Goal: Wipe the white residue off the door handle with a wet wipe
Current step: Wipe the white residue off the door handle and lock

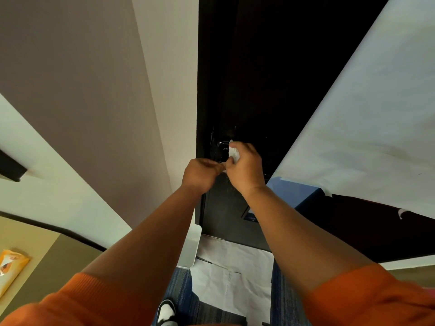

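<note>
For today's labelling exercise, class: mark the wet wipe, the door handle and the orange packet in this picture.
wet wipe [234,153]: head view, crumpled white middle.
door handle [223,146]: head view, shiny metal part left of the wipe.
orange packet [9,267]: head view, its front face, lower left.

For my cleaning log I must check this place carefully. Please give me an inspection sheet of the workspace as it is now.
Surface: dark door, a few pale specks below the handle.
Job's things: door handle, partly covered by the white wipe.
Clutter: orange pack on a tan surface at left; white container beside the door.
Hands: right hand grips the wipe against the handle; left hand seems to pinch its lower corner.
Cables: nothing seen.
Surroundings: white paper on the floor, white sheet at right, one shoe.
</note>
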Action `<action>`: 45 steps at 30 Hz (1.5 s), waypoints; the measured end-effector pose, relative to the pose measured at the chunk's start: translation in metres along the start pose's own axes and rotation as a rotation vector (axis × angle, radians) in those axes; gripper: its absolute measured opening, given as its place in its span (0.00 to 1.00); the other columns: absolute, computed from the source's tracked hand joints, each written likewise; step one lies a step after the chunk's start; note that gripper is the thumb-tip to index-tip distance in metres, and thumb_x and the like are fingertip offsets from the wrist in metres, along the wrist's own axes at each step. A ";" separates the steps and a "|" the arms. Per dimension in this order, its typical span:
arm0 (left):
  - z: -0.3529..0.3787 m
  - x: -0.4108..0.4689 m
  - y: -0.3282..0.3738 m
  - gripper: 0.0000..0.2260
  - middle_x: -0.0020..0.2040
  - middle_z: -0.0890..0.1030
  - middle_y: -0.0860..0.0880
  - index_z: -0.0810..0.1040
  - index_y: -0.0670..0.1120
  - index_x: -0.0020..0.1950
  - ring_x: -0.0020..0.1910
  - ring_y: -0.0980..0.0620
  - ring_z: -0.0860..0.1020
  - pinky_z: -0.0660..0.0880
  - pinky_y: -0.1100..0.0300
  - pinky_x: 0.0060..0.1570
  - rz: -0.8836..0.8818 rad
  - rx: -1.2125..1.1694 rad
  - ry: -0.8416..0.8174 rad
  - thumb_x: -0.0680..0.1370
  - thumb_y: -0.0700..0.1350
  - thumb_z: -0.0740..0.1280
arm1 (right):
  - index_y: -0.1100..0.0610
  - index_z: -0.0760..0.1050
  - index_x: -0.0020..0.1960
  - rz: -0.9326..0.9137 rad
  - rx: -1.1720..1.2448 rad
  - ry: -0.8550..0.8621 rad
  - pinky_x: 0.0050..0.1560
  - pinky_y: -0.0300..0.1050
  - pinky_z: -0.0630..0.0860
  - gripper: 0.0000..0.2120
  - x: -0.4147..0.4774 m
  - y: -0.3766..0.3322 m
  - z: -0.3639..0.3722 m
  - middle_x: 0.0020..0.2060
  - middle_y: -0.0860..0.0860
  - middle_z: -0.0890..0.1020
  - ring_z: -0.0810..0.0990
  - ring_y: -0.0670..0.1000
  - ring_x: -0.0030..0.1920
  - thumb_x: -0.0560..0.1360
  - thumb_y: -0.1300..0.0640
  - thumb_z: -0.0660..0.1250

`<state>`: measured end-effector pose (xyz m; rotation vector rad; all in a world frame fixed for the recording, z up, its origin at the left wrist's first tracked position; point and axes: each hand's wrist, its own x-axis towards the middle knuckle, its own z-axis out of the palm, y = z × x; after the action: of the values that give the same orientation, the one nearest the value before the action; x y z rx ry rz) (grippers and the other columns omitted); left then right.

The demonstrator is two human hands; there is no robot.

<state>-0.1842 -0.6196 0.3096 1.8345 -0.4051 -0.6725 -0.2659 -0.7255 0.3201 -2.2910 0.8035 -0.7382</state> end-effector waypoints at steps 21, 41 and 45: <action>-0.005 0.001 -0.004 0.15 0.46 0.86 0.52 0.87 0.48 0.53 0.50 0.51 0.83 0.80 0.52 0.58 -0.024 0.038 -0.037 0.75 0.58 0.74 | 0.62 0.78 0.65 -0.219 -0.143 -0.014 0.63 0.54 0.79 0.16 -0.006 0.013 -0.004 0.62 0.58 0.80 0.79 0.59 0.63 0.78 0.65 0.63; -0.024 -0.002 -0.002 0.08 0.47 0.86 0.49 0.84 0.50 0.50 0.50 0.49 0.83 0.77 0.60 0.50 -0.077 -0.037 -0.055 0.79 0.53 0.72 | 0.63 0.81 0.60 -0.098 -0.027 0.114 0.60 0.40 0.75 0.13 0.001 0.000 0.008 0.58 0.58 0.82 0.82 0.57 0.59 0.77 0.66 0.67; -0.023 -0.004 0.000 0.05 0.49 0.86 0.48 0.83 0.52 0.47 0.51 0.48 0.83 0.76 0.61 0.50 -0.081 -0.035 -0.067 0.80 0.51 0.70 | 0.59 0.83 0.58 0.216 0.183 0.101 0.45 0.26 0.75 0.11 0.011 -0.008 -0.005 0.49 0.52 0.84 0.83 0.51 0.50 0.77 0.63 0.69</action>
<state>-0.1734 -0.6001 0.3161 1.8061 -0.3622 -0.7937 -0.2595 -0.7299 0.3323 -1.9818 0.9696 -0.7978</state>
